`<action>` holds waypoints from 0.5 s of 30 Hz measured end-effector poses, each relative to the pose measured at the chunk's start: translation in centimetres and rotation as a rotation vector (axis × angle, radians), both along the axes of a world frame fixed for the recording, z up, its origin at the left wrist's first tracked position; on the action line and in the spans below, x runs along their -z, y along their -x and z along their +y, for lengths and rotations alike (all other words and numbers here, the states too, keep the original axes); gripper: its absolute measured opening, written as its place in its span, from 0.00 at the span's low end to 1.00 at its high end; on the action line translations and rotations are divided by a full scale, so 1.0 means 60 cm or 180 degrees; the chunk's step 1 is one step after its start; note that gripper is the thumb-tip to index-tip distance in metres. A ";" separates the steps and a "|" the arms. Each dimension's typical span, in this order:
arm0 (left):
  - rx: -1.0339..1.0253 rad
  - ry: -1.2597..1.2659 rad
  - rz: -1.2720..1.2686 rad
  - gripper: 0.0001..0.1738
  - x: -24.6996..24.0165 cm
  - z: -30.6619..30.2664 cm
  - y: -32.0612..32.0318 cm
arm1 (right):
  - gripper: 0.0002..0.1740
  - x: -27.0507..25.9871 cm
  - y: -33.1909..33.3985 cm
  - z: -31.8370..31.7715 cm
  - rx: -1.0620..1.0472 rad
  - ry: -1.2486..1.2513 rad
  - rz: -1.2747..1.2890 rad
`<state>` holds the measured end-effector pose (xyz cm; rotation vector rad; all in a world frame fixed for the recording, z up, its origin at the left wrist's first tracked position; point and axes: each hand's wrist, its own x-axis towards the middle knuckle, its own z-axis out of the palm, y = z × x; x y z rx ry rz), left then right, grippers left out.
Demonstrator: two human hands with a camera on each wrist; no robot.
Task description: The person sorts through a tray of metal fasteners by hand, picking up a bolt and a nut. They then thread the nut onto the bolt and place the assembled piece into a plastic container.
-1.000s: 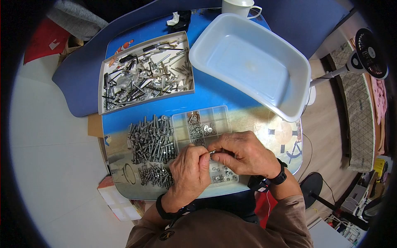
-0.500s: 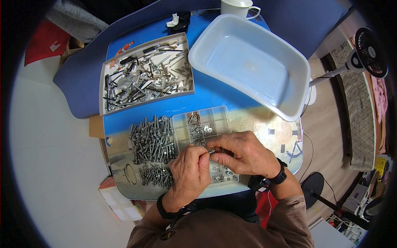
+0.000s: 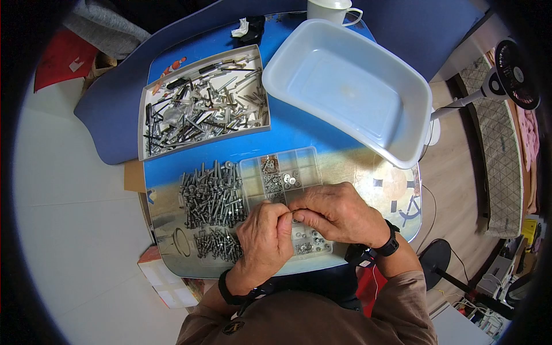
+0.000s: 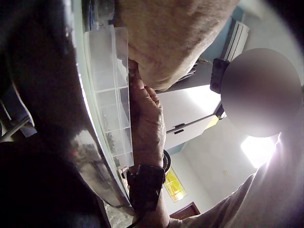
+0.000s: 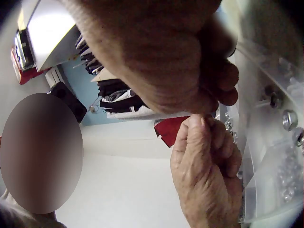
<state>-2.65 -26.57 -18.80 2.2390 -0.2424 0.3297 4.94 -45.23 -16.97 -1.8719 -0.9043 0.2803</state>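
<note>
Over the clear divided box point(image 3: 306, 164), the left hand point(image 3: 264, 237) and right hand point(image 3: 344, 215) meet at their fingertips, thumbs and fingers pinching a small metal piece that is almost hidden now. In the right wrist view, the left hand point(image 5: 202, 173) has its fingers curled and its thumb tip against the right hand point(image 5: 152, 61). The left wrist view shows the right hand point(image 4: 147, 126) beyond the left hand point(image 4: 173, 38), beside the box wall point(image 4: 107, 71). Nuts point(image 3: 273, 183) and washers point(image 3: 292, 179) lie in the box's compartments.
Left of the box lie a pile of longer bolts point(image 3: 211, 195) and a pile of shorter ones point(image 3: 218, 244). Behind are a shallow carton point(image 3: 204, 140) of mixed screws and a white basin point(image 3: 351, 86). A lidded mug point(image 3: 330, 11) stands at the far edge.
The small metal piece that showed between the fingertips is now mostly covered, as the right thumb and fingers have closed together slightly. The left hand stays almost still.
</note>
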 end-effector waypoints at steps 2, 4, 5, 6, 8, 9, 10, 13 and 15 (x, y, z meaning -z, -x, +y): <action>0.0007 0.0007 -0.0031 0.05 0.001 0.000 0.000 | 0.10 0.000 0.001 -0.001 -0.0029 0.0103 0.0025; 0.0013 0.0000 -0.0025 0.06 0.000 0.000 0.000 | 0.11 0.002 0.002 0.000 0.0025 0.0001 0.0011; 0.0013 -0.0002 -0.0023 0.06 0.000 0.001 0.000 | 0.11 0.003 0.002 0.001 0.0080 -0.0100 -0.0002; 0.0003 -0.0002 -0.0029 0.06 0.000 0.001 0.000 | 0.11 0.003 0.003 0.003 0.0082 -0.0101 -0.0001; -0.0004 0.0000 -0.0039 0.06 0.000 0.000 0.000 | 0.10 0.003 0.003 0.004 0.0148 -0.0175 -0.0116; -0.0017 -0.0001 -0.0036 0.06 0.000 0.000 0.000 | 0.10 0.004 0.002 0.003 0.0149 -0.0176 -0.0118; -0.0031 -0.0002 -0.0031 0.06 0.000 0.000 0.001 | 0.10 0.005 0.002 0.002 0.0094 -0.0120 -0.0128; 0.0015 -0.0027 -0.0052 0.06 0.002 0.004 0.001 | 0.10 0.002 0.001 0.001 0.0029 -0.0023 -0.0133; -0.0014 0.0076 -0.0098 0.06 -0.004 0.001 0.001 | 0.09 0.001 0.002 0.000 0.0024 0.0020 -0.0125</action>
